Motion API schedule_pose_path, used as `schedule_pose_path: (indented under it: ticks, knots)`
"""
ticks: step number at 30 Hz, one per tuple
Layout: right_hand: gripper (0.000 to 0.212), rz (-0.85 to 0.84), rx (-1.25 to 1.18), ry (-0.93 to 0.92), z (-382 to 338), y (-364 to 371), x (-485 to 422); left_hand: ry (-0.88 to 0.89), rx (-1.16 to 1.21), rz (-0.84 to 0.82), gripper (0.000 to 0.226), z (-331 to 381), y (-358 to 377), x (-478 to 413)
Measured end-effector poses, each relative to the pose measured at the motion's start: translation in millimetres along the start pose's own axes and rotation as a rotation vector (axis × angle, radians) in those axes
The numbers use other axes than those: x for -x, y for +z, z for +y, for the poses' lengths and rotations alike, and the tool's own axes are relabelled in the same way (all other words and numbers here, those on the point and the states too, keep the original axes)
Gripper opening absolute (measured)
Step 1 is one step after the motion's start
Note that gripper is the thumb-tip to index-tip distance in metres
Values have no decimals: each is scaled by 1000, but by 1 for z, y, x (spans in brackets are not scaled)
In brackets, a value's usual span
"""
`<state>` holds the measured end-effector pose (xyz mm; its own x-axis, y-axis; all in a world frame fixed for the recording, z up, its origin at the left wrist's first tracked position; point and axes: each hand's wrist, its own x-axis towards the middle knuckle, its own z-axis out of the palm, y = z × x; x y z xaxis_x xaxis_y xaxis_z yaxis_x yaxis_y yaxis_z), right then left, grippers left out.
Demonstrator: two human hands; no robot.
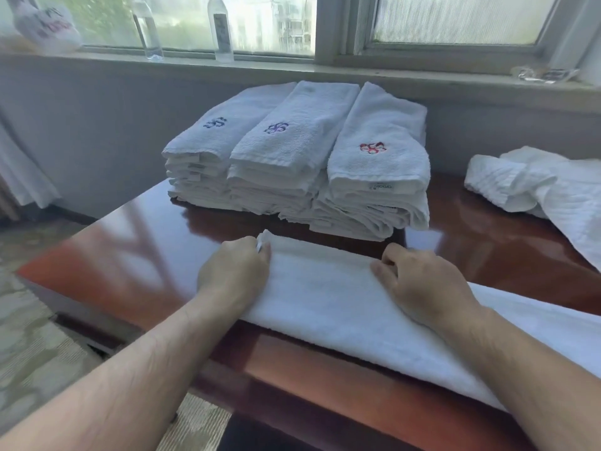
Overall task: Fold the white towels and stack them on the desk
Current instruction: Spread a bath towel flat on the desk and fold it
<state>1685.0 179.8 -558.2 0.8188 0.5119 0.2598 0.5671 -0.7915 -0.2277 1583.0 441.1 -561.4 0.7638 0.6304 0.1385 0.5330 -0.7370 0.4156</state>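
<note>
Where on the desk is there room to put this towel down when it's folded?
Bare wood shows left of the folded stacks and the left hand, and between the stacks and the unfolded pile at right. It's crowded in front, where the towel lies under both hands (right hand) just before the stacks.

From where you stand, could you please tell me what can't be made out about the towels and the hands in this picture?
All in the head view:
- Towel being folded: its right end is cut off by the frame edge.
- Left hand and right hand: fingertips curl over the towel's far edge, hidden by the knuckles.
- Unfolded towels: number unclear; bunched and cut off on the right.
- Folded stacks: exact count per stack unreadable; layers blur together.
</note>
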Motion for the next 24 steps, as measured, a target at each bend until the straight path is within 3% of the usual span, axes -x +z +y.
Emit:
schedule_pose_path:
  ticks: [3,7,8,12,15,20,24]
  knots:
    - [32,60,21,35,7,-1,9,52,-51,110,22,1,0,9]
    - [29,113,72,58,28,-15,33,326,-31,319,28,20,-2,30]
    - [28,119,83,67,35,-20,42,427,4,286,30,31,0,38]
    - [28,95,121,155,76,-45,79,723,40,-103,40,91,30,71]
    - [26,84,116,254,117,-67,108,868,33,-193,40,149,55,88]
    - [27,159,150,460,183,-89,154,885,192,-338,38,231,86,107]
    - [17,189,102,467,211,-96,169,898,172,-362,21,257,99,108]
